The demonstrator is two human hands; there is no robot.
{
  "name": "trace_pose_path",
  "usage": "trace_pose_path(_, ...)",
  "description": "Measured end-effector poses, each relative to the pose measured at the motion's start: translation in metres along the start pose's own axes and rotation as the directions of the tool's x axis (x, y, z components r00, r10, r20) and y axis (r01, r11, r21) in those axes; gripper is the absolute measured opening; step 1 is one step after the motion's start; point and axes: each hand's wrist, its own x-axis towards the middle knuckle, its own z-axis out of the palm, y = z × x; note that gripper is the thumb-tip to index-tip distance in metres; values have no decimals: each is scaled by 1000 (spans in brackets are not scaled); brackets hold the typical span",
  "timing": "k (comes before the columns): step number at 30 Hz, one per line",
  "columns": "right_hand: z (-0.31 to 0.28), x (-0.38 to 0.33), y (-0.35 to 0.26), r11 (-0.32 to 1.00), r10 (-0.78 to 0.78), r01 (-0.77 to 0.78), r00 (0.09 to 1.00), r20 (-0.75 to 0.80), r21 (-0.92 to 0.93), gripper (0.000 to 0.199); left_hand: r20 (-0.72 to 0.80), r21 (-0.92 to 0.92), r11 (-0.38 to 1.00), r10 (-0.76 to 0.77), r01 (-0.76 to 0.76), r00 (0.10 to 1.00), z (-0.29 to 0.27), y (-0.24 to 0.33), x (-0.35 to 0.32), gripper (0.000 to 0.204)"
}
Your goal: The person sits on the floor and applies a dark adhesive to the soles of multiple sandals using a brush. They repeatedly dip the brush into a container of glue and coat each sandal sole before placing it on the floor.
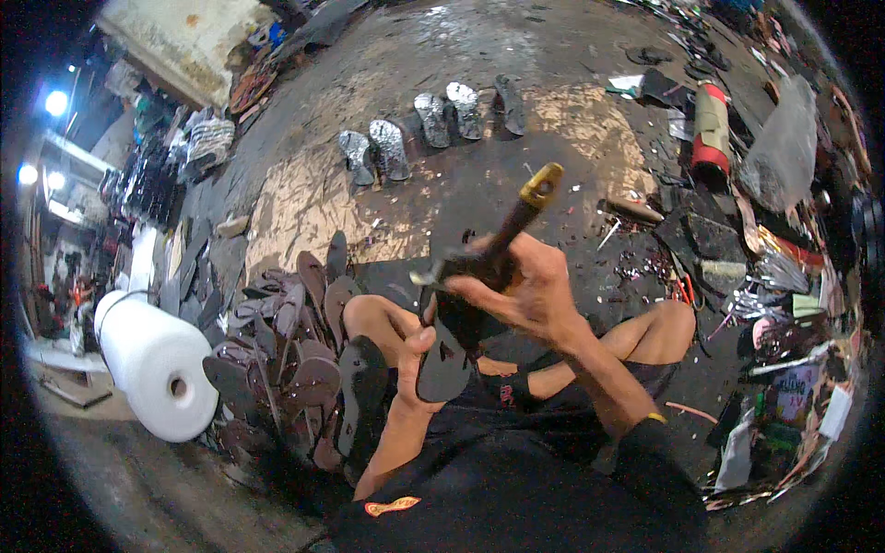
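Note:
I sit cross-legged on the floor. My left hand holds a dark shoe sole upright by its edge, thumb on its face. My right hand grips a long tool with a dark shaft and a yellow end; its metal tip rests at the top of the sole. Both hands are close together over my knees.
A heap of dark brown soles lies at my left, beside a white foam roll. Several silvery soles are laid out on the floor ahead. Scraps, a red and tan cylinder and clutter fill the right side.

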Motion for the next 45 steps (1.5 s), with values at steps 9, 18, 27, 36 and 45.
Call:
trace_pose_path(9,-3,-15,-34,993,-114,112,985,-131,-21,28,-142,-16,1000,2,-5,990,9,4,4,62)
trace_pose_path(18,-42,2,33,984,6,-39,983,-183,-173,38,113,247,961,-152,120,982,17,18,-4,75)
trace_pose_path(27,-4,-50,-25,966,32,-41,999,40,255,29,-59,215,976,42,-28,997,28,9,42,66)
trace_pose_path(36,6,-29,-26,878,449,-358,846,-289,317,33,-100,-23,1000,-9,6,995,63,4,77,51)
trace_pose_path(45,29,-63,-30,983,159,-114,921,-356,144,27,132,621,746,201,-239,971,44,26,66,51)
